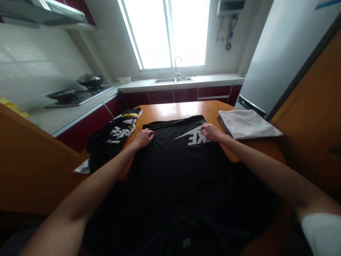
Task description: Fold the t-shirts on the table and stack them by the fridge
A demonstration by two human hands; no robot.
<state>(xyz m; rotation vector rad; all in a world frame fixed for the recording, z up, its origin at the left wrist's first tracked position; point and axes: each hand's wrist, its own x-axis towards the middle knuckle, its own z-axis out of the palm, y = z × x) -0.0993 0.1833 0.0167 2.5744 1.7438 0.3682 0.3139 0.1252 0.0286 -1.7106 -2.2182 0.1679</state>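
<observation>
A black T-shirt (181,170) with a white logo print lies spread on the wooden table, its collar towards me and its hem at the far end. My left hand (145,138) is closed on the shirt's left side near the hem, fingers curled into the cloth. On the other side, my right hand (211,132) pinches the shirt by the print and covers part of the lettering. The sleeves reach out to both sides near my body, dark and hard to make out.
A heap of dark clothes (114,138) with white and yellow prints lies on the left of the wooden table (173,108). Folded white cloth (247,123) sits at the right. Beyond are a sink (172,80), a stove with pans (77,96) and a fridge (279,53).
</observation>
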